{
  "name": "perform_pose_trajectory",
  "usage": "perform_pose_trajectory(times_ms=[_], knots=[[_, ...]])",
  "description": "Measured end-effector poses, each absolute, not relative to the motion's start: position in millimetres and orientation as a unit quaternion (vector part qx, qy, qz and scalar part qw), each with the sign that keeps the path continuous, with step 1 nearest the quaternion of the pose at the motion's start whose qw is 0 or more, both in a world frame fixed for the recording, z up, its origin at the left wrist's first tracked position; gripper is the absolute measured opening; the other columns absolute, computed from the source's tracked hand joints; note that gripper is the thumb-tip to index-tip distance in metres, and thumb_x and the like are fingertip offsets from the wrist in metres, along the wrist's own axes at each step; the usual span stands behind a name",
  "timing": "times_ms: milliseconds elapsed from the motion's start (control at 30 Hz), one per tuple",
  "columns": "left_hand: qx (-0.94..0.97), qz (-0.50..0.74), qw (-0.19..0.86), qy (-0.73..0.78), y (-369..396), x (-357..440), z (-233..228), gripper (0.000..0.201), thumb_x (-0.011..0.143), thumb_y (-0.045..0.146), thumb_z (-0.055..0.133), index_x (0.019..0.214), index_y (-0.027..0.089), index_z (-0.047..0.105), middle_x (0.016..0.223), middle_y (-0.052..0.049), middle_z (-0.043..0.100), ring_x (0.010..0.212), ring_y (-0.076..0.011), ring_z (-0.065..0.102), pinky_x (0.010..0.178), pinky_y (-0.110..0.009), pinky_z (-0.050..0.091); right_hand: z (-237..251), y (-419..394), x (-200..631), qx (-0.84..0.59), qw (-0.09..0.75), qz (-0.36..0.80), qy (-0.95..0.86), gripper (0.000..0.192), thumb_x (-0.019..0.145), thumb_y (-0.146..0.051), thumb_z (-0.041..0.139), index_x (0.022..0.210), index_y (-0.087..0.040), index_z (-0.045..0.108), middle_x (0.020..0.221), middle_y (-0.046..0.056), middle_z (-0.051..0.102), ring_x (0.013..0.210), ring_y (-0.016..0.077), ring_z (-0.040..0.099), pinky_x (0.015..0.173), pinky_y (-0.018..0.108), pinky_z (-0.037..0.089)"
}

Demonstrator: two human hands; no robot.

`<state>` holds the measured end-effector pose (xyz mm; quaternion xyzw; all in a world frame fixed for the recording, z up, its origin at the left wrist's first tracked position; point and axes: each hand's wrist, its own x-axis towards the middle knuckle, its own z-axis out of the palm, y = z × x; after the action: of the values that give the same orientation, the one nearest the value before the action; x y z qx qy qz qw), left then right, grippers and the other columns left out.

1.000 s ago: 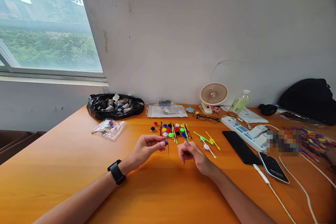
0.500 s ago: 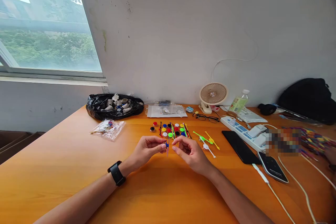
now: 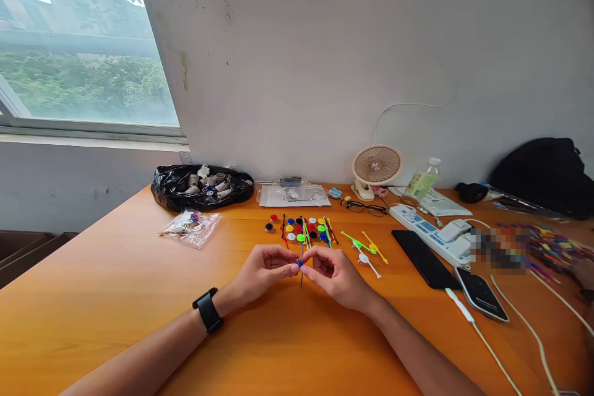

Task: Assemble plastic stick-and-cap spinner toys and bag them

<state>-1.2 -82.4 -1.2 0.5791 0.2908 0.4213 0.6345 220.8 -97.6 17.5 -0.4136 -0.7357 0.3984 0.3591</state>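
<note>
Head view: a blue stick point(image 3: 301, 265) is pinched between left hand point(image 3: 264, 267) and right hand point(image 3: 335, 273) above the worktop point(image 3: 139, 297).

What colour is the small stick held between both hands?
Blue stick, in the head view.

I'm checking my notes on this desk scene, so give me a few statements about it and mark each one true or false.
1. Both hands meet at a small blue piece with a thin stick. True: the left hand and right hand pinch the blue piece between them.
2. The watch is on the right wrist. False: the black watch is on the left wrist.
3. The coloured caps and sticks lie beyond the hands. True.
4. The small fan stands by the window. False: it stands against the wall, near the glasses.
5. The black bag is closed. False: it lies open, with small spools showing.
</note>
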Motion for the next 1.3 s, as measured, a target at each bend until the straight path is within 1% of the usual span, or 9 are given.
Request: perform_pose_trajectory(times_ms=[200, 333, 433, 533, 633, 733, 867, 1100, 1300], knots=[[0.634, 0.411, 0.587, 0.289, -84, -1, -4, 0.035, 0.083, 0.040, 0.084, 0.106, 0.015, 0.075, 0.106, -0.010, 0.078, 0.096, -0.0232, 0.073, 0.091, -0.036, 0.058, 16, -99, 219, -0.417, 0.340, 0.397, -0.744, 0.029, 0.097, -0.048, 0.063, 0.092, -0.020, 0.063, 0.065, -0.006, 0.041, 0.060, 0.0120, 0.036, 0.054, 0.026, 0.028], [0.756, 0.394, 0.371, 0.367, -80, -9, -1, 0.030, 0.090, 0.041, 0.075, 0.112, 0.021, 0.074, 0.109, -0.009, 0.076, 0.092, -0.0223, 0.069, 0.080, -0.033, 0.056, 19, -96, 226, -0.452, 0.324, 0.311, -0.771, 0.021, 0.098, -0.039, 0.058, 0.087, -0.021, 0.058, 0.064, -0.005, 0.044, 0.058, 0.0127, 0.040, 0.056, 0.026, 0.030], [0.798, 0.389, 0.207, 0.410, -69, -20, -4, 0.020, 0.098, 0.032, 0.063, 0.113, 0.024, 0.073, 0.114, -0.009, 0.072, 0.105, -0.0262, 0.065, 0.092, -0.040, 0.053, 27, -89, 241, -0.533, 0.272, 0.159, -0.785, 0.016, 0.091, -0.031, 0.061, 0.078, -0.021, 0.057, 0.062, -0.004, 0.052, 0.058, 0.0129, 0.045, 0.057, 0.027, 0.027], [0.818, 0.368, 0.125, 0.424, -57, -30, -9, 0.027, 0.099, 0.028, 0.057, 0.123, 0.025, 0.071, 0.121, -0.010, 0.069, 0.112, -0.0289, 0.061, 0.098, -0.044, 0.051, 35, -82, 261, -0.625, 0.197, 0.039, -0.755, 0.016, 0.086, -0.029, 0.062, 0.072, -0.021, 0.058, 0.064, -0.001, 0.061, 0.059, 0.0147, 0.051, 0.057, 0.028, 0.022], [0.835, 0.351, 0.093, 0.414, -51, -32, -11, 0.037, 0.101, 0.029, 0.055, 0.136, 0.026, 0.066, 0.128, -0.010, 0.067, 0.115, -0.0298, 0.058, 0.099, -0.045, 0.051, 39, -76, 278, -0.688, 0.126, -0.022, -0.715, 0.019, 0.086, -0.031, 0.061, 0.070, -0.021, 0.059, 0.065, 0.002, 0.065, 0.062, 0.0181, 0.057, 0.057, 0.030, 0.021], [0.861, 0.313, 0.082, 0.393, -53, -30, -9, 0.042, 0.103, 0.030, 0.052, 0.144, 0.026, 0.060, 0.141, -0.010, 0.064, 0.119, -0.0309, 0.054, 0.104, -0.048, 0.048, 40, -74, 287, -0.716, 0.071, -0.050, -0.693, 0.015, 0.086, -0.030, 0.060, 0.074, -0.020, 0.063, 0.075, 0.007, 0.072, 0.069, 0.0227, 0.066, 0.057, 0.030, 0.022], [0.877, 0.275, 0.086, 0.384, -56, -27, -6, 0.038, 0.104, 0.036, 0.050, 0.137, 0.025, 0.065, 0.147, -0.010, 0.061, 0.120, -0.0317, 0.052, 0.106, -0.050, 0.044, 40, -76, 287, -0.723, 0.049, -0.064, -0.686, 0.013, 0.087, -0.028, 0.060, 0.081, -0.019, 0.068, 0.084, 0.010, 0.075, 0.078, 0.0260, 0.070, 0.058, 0.031, 0.023], [0.860, 0.299, 0.078, 0.405, -56, -25, -5, 0.026, 0.099, 0.032, 0.057, 0.118, 0.025, 0.073, 0.123, -0.009, 0.074, 0.108, -0.0303, 0.056, 0.095, -0.045, 0.046, 38, -76, 281, -0.719, 0.100, -0.064, -0.685, 0.016, 0.092, -0.029, 0.058, 0.083, -0.021, 0.068, 0.080, 0.008, 0.075, 0.074, 0.0238, 0.070, 0.058, 0.031, 0.023], [0.829, 0.283, 0.042, 0.481, -56, -24, -4, 0.015, 0.096, 0.030, 0.060, 0.094, 0.022, 0.072, 0.097, -0.009, 0.075, 0.096, -0.0284, 0.060, 0.083, -0.040, 0.048, 32, -73, 280, -0.717, 0.097, -0.072, -0.687, 0.019, 0.094, -0.031, 0.055, 0.081, -0.022, 0.065, 0.078, 0.006, 0.074, 0.072, 0.0223, 0.068, 0.057, 0.029, 0.021]])
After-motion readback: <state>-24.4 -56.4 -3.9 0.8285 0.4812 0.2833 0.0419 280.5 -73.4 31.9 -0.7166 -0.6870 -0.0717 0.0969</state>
